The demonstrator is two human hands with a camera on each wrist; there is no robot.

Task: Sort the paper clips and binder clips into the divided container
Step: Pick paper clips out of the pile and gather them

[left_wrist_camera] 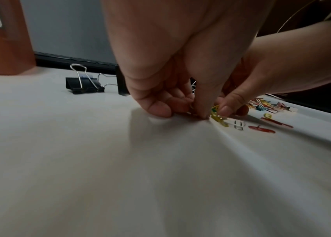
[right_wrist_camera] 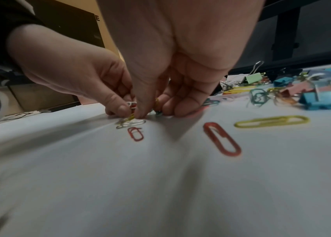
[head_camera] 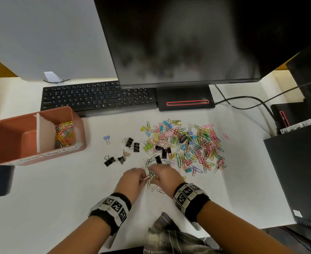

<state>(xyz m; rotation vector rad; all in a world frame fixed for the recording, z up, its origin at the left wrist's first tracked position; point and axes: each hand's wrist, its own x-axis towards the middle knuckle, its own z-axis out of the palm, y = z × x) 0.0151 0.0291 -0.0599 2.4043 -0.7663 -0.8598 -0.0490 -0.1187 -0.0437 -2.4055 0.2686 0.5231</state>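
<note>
On the white table both hands meet over a small bunch of coloured paper clips point(head_camera: 151, 177). My left hand point(head_camera: 141, 177) pinches a pale and red clip point(right_wrist_camera: 132, 104) off the table. My right hand point(head_camera: 155, 176) has its fingers curled down and grips yellow and green clips point(left_wrist_camera: 218, 117). Just beyond the hands lies the big mixed pile of paper clips and pastel binder clips point(head_camera: 184, 145). Black binder clips point(head_camera: 130, 142) lie left of the pile. The terracotta divided container point(head_camera: 7, 125) stands far left, with paper clips point(head_camera: 64, 133) in its right compartment.
A black keyboard point(head_camera: 96, 98) and the monitor base point(head_camera: 185, 99) line the back of the table. A black computer case point(head_camera: 301, 171) stands at the right edge. Loose red point(right_wrist_camera: 221, 139) and yellow point(right_wrist_camera: 272, 121) paper clips lie near my right hand. A lone blue binder clip point(head_camera: 106, 139) sits toward the container.
</note>
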